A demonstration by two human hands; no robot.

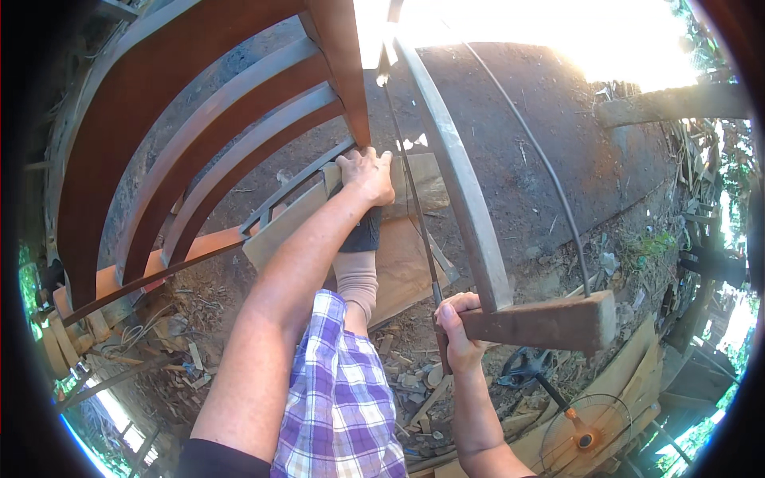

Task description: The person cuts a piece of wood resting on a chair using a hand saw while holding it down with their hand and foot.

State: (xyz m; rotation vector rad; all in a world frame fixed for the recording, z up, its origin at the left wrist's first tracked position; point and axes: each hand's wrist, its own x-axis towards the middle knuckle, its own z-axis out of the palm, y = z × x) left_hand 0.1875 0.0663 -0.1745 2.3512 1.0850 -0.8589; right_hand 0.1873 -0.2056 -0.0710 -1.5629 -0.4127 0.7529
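My right hand [462, 331] is closed round the near left end of a wooden frame saw, where the blade meets the end arm [542, 323]. The saw's thin dark blade [417, 203] runs away from me, beside its long wooden stretcher [458, 175] and a tension rod [538, 147]. My left hand [368, 174] grips the near corner of a reddish-brown slatted wooden frame [343, 72] with curved slats. The blade passes just right of that hand; glare hides the saw's far end. My leg, in plaid shorts [339, 398], stretches forward beneath my left arm.
Flat boards [406, 267] lie under my leg. Wood scraps [414, 390] litter the dirt ground. At the lower right stands a fan [586, 438] with an orange hub, near long planks [629, 374]. A thick beam [677, 103] juts in at the upper right.
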